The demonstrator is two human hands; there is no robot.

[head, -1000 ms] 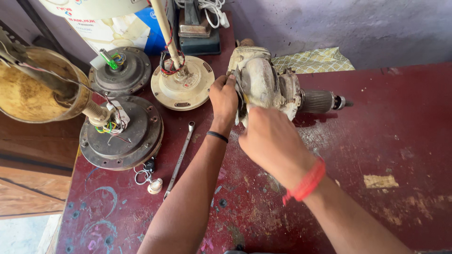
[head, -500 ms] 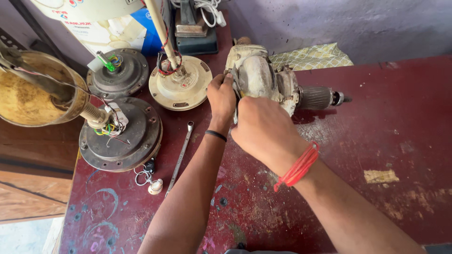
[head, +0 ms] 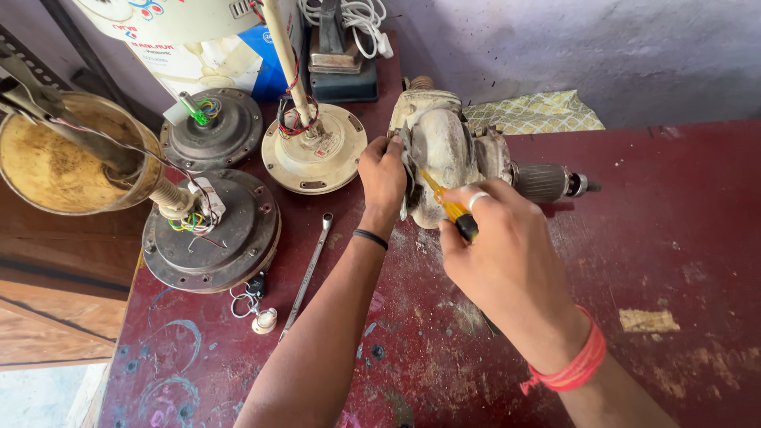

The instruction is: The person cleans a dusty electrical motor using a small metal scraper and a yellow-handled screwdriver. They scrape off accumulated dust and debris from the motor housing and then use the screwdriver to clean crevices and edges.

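A dirty cream-coloured electric motor (head: 444, 154) lies on its side in the upper middle of the frame, on a worn dark red surface (head: 674, 254), with its ribbed shaft end (head: 547, 182) pointing right. The left hand (head: 382, 176) grips the motor's left end, fingers curled closed around the housing edge; a thin black band sits on that wrist. The right hand (head: 507, 257), in the centre of the frame, holds a screwdriver with a yellow and black handle (head: 450, 210), fingers wrapped tight about it, the tip set against the motor body just beside the left hand. A red thread bracelet circles the right wrist and a pale ring shows on one finger.

Left of the hands, a flat metal spanner (head: 305, 277) lies on the surface, near a small bunch of keys (head: 254, 305). Further left stand three round ceiling fan motors: a dark one (head: 210, 234) at centre left with coloured wires, another dark one (head: 212, 131) above it, and a cream one (head: 313, 150) with a rod rising from it. A brass-coloured bowl-shaped canopy (head: 59, 158) fills the left edge. A folded yellow patterned cloth (head: 535, 112) lies against the wall at upper right of the motor.
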